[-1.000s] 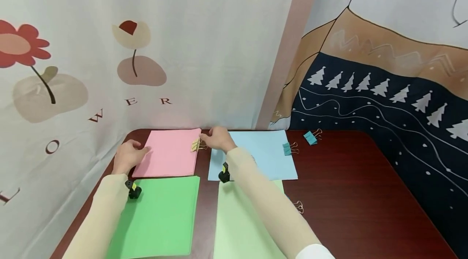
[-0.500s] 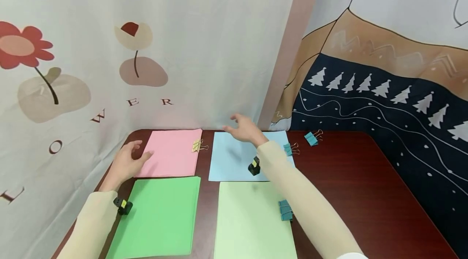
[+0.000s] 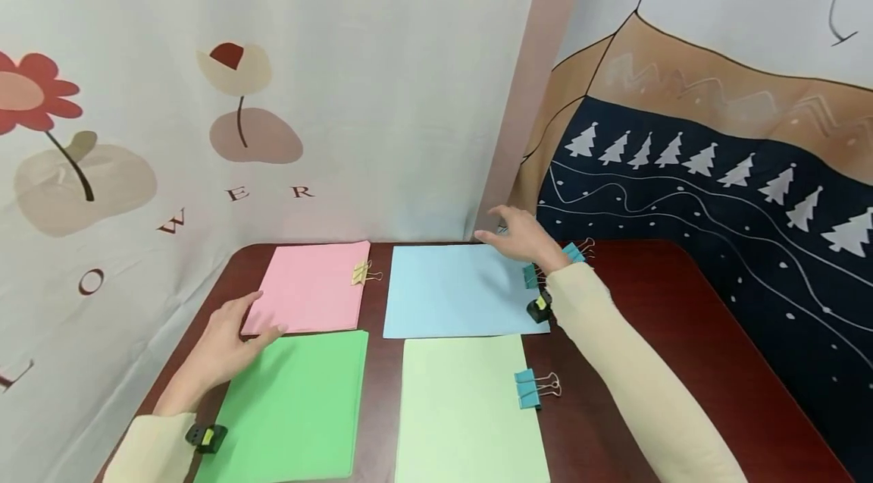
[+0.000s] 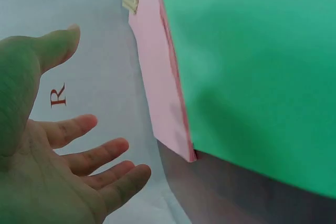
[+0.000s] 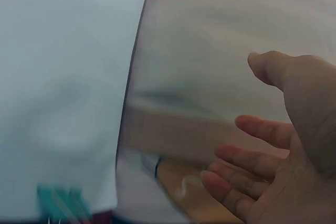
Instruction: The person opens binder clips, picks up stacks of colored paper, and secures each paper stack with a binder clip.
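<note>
My right hand point(image 3: 524, 237), fingers spread and holding nothing, hovers above the far right corner of the blue paper point(image 3: 457, 290). A teal binder clip point(image 3: 530, 276) on that paper's right edge is partly hidden by the wrist. Just behind the wrist, a loose blue binder clip point(image 3: 574, 252) lies on the table. My left hand point(image 3: 221, 343), also relaxed and holding nothing, is over the left side, near the pink paper stack point(image 3: 310, 290) and the green paper stack point(image 3: 296, 403). A yellow binder clip point(image 3: 360, 272) grips the pink stack's right edge.
Pale green paper point(image 3: 467, 407) lies at the front, with a blue binder clip point(image 3: 527, 389) on its right edge. All of it sits on a dark red-brown table point(image 3: 655, 362). Printed curtains point(image 3: 382, 89) hang right behind the table's far edge.
My right hand has left the yellow clip on the pink stack and moved right across the blue paper. My left hand has drawn back toward me, off the pink stack's left edge.
</note>
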The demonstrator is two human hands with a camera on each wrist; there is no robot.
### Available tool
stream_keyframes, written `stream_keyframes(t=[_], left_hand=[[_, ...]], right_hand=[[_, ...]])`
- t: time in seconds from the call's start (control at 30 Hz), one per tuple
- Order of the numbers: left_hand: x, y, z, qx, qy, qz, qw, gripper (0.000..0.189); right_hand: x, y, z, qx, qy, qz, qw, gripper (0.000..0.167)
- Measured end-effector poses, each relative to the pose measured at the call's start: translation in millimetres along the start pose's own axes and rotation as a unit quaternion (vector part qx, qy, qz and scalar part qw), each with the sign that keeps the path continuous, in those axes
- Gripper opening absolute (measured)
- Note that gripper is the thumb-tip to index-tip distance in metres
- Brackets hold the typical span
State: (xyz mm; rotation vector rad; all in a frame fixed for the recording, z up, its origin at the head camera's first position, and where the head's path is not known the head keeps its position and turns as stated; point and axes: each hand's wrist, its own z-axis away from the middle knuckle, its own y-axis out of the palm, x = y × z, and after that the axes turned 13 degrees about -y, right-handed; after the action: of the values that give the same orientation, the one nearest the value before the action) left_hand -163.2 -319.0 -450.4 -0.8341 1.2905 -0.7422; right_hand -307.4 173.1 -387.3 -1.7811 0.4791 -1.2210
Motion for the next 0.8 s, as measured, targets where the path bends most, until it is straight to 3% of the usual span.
stream_keyframes(t=[0.2,0.47,0.8], left_hand=[[0.1,7.7,14.6,0.012,-0.023,-0.024,0.9994,0.095],[2.0,17.4,33.5,0.051,-0.064,-0.059,0.9949,0.106],[0.6,24.6,54.6,0.094,-0.102,-0.073,0.9876,0.108]], right_hand=[[-31.1,-10.2,19.5,-0.011,0.02,0.023,0.9995,0.065],[-67.8,-17.7,40.7,-0.015,0.036,0.066,0.9971,0.067],[-117.9,-30.4,64.9,-0.033,0.089,0.057,0.9938,0.066]])
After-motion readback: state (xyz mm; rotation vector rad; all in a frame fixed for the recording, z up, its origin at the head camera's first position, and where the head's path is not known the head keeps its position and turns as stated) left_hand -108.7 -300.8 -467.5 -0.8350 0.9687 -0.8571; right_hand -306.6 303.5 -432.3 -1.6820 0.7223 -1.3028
